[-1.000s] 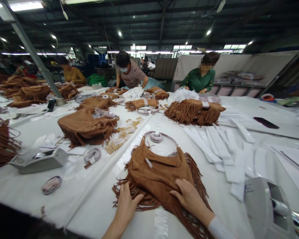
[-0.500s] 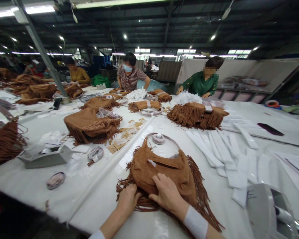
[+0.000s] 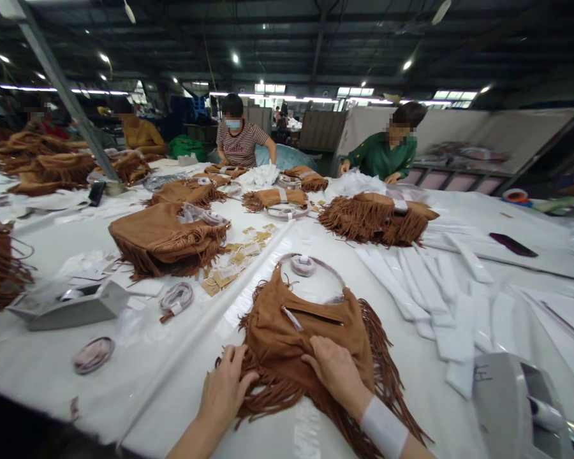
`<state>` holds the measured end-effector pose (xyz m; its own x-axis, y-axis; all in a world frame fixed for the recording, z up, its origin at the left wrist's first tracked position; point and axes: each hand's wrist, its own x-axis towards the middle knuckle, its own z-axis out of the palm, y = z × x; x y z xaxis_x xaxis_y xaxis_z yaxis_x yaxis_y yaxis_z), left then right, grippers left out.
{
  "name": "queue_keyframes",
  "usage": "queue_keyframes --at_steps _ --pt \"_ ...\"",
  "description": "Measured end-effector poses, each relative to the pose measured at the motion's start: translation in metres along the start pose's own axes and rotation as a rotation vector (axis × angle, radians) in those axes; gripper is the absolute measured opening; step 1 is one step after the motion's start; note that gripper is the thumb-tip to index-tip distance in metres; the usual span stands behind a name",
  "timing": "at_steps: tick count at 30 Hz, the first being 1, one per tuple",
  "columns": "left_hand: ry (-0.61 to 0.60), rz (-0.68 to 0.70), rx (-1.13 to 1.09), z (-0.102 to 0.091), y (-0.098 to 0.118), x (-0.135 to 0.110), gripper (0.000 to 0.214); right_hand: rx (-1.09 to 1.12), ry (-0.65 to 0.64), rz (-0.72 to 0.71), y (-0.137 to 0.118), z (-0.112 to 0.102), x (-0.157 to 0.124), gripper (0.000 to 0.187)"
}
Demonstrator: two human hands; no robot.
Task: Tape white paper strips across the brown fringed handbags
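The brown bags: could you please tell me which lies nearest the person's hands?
The front-centre bag, with the right hand on it; the others lie farther back or left.

Front bag (image 3: 272, 319): partly hidden under the right hand (image 3: 337, 373), lower center.
Left-edge bag (image 3: 2, 274): cut off by the frame.
Tape dispenser (image 3: 500, 392): cut off, lower right.
Tags (image 3: 239, 257): details too small to tell, mid-frame.

Bare fingers (image 3: 228, 358), wide whitish band (image 3: 384, 427) around right wrist (image 3: 358, 401), bare left forearm (image 3: 195, 438)
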<state>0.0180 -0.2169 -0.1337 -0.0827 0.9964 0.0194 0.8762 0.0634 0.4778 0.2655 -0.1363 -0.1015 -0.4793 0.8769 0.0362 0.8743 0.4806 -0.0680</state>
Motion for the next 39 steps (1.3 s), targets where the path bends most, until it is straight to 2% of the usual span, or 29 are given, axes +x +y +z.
queue_keyframes --at_steps 2,3,5,7,10,13,16,20,24,29,31,33,36,38,39 --pt "0.178 0.138 0.060 -0.006 0.013 0.001 0.043 -0.022 0.033 -0.013 0.001 0.003 -0.001 0.018" --pt "0.215 0.251 0.074 -0.007 0.022 0.004 0.046 -0.035 0.051 -0.022 0.001 0.004 -0.001 0.019" --pt "0.186 0.471 0.100 -0.006 0.041 0.013 0.054 -0.064 0.089 -0.046 0.001 0.005 -0.003 0.021" --pt "0.105 0.570 0.141 0.001 0.057 0.025 0.066 -0.094 0.131 -0.066 0.001 0.005 -0.007 0.025" --pt "0.029 0.589 0.188 0.016 0.065 0.038 0.070 -0.107 0.194 -0.078 0.004 0.003 -0.018 0.030" --pt "0.040 0.606 0.198 0.026 0.059 0.041 0.068 -0.064 0.268 -0.108 0.012 -0.002 -0.036 0.044" --pt "0.084 0.614 0.198 0.029 0.052 0.038 0.073 -0.031 0.315 -0.112 0.024 -0.005 -0.057 0.054" --pt "0.065 0.645 0.206 0.029 0.052 0.038 0.080 -0.033 0.308 -0.081 0.036 -0.004 -0.077 0.054" --pt "-0.011 0.683 0.217 0.028 0.054 0.043 0.062 -0.053 0.268 -0.136 0.044 0.004 -0.084 0.053" --pt "-0.093 0.689 0.207 0.026 0.055 0.050 0.023 -0.069 0.271 -0.169 0.044 0.019 -0.088 0.025" --pt "-0.129 0.693 0.210 0.027 0.055 0.051 0.017 -0.017 0.286 -0.155 0.045 0.018 -0.087 0.018" --pt "-0.153 0.690 0.217 0.029 0.054 0.051 0.015 0.136 0.318 -0.037 0.051 0.011 -0.085 0.021" --pt "-0.172 0.682 0.226 0.032 0.054 0.051 0.014 0.406 0.339 0.403 0.071 -0.001 -0.074 0.041" --pt "-0.163 0.686 0.226 0.033 0.053 0.052 0.014 0.481 0.274 0.597 0.088 -0.005 -0.065 0.049" --pt "-0.153 0.690 0.225 0.034 0.052 0.052 0.013 0.496 0.222 0.617 0.095 -0.004 -0.060 0.049"
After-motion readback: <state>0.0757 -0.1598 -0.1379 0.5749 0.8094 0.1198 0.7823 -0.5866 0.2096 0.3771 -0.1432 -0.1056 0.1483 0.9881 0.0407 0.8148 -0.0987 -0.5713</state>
